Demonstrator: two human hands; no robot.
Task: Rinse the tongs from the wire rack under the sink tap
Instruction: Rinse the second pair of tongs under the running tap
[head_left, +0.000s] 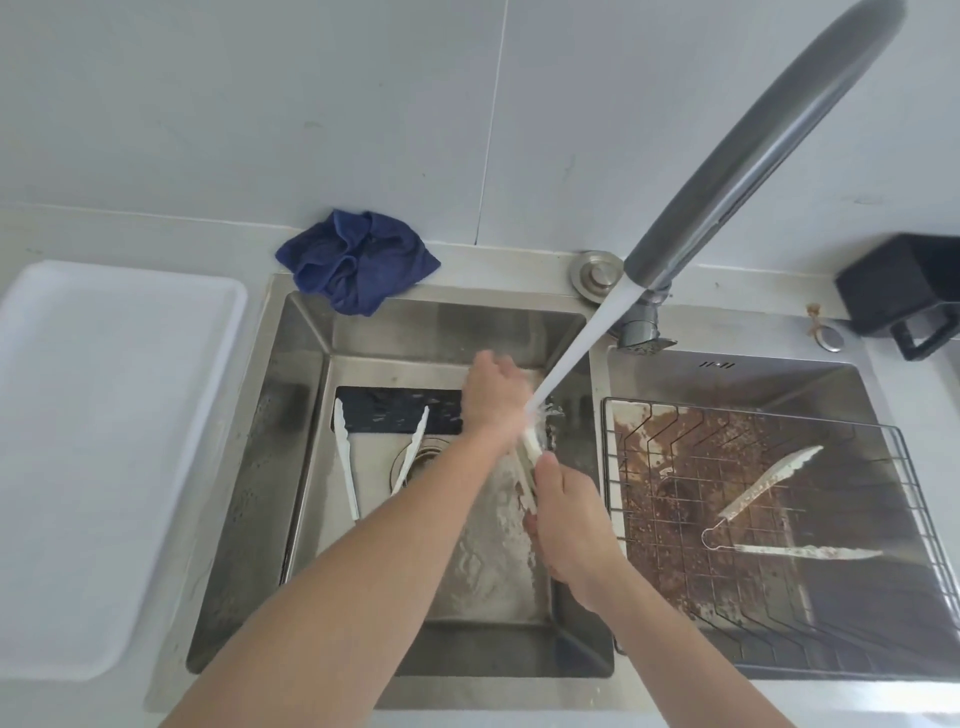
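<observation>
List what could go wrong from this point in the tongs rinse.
Splash: the stream breaks on the held tongs and could spray past the left basin.
Slip: the right hand has a wet grip while the left hand rubs, so the tongs might drop.
Mix-up: the dirty tongs on the wire rack could get skipped.

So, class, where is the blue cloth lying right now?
In the head view, the blue cloth lies crumpled on the back rim of the left sink basin, at its rear-left corner, left of the tap.
</observation>
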